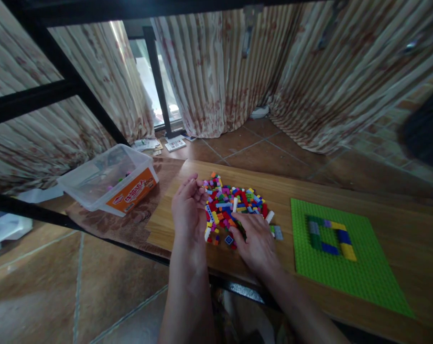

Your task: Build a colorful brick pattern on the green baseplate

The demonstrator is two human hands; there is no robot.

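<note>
A heap of small building bricks in many colours (221, 205) lies on the wooden tabletop, between and beyond my hands. Along the heap's left edge my left hand (189, 210) is turned with the palm up and inward, its fingers loosely bent and apart; I see nothing in it. My right hand (254, 239) reaches palm down over the near right part of the heap, thumb and forefinger spread, touching or just above the bricks. A white brick (235, 204) stands out near its forefinger. On the right, a green baseplate (374, 277) carries a square ring of blue, yellow, green and grey bricks (330, 249).
A clear plastic box (94, 191) with an orange label and a few bricks inside stands on a brown cloth (162, 186) at the left. Black metal bars (69, 86) cross the upper left. Patterned curtains (216, 71) hang behind; papers (175, 144) lie on the tiled floor.
</note>
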